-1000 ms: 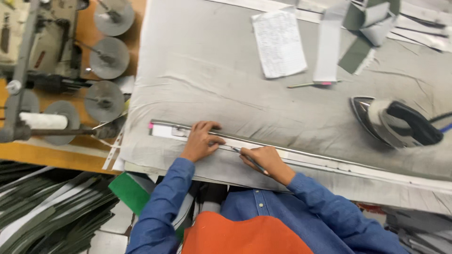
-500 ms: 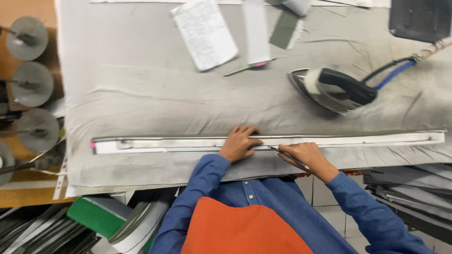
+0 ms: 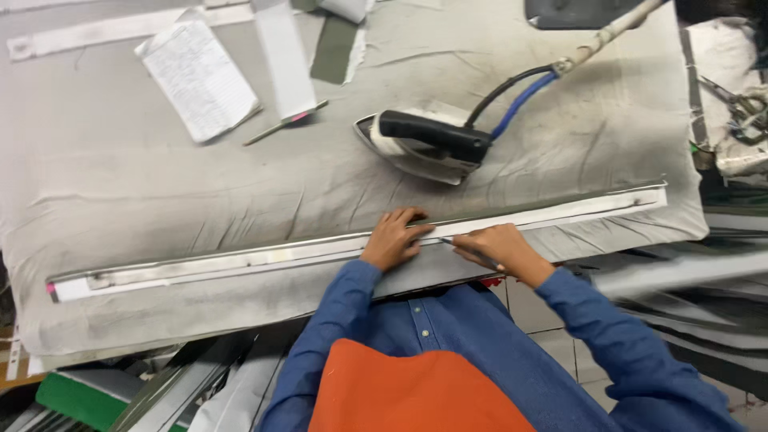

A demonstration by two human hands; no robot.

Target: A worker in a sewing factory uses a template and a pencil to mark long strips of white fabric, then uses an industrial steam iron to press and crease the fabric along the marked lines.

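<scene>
I see a long white strip [image 3: 264, 258] lying flat along a metal ruler [image 3: 560, 210] across the lower middle of the frame, running from the lower left up to the right edge of the grey padded surface [image 3: 160, 192]. My left hand [image 3: 390, 240] presses down on the strip near the centre of the frame, fingers spread and flat, closed on nothing. Just to its right, my right hand [image 3: 500, 250] has its grip pinched around a thin dark pen [image 3: 468, 249], whose tip touches the strip close to the left fingertips.

Above the hands, in the upper middle, an iron [image 3: 424, 144] with a black handle rests on the surface, and its blue and black cord [image 3: 520, 92] climbs toward the upper right. In the upper left lies a sheet of lined paper [image 3: 204, 76], with a pencil [image 3: 284, 122] just to its right and a pale fabric band [image 3: 284, 56] beside that. Another long white strip runs along the top left edge. Scissors [image 3: 740, 100] sit at the far right edge. Blue sleeves and an orange garment fill the bottom centre; stacked fabric strips [image 3: 200, 384] lie at the lower left.
</scene>
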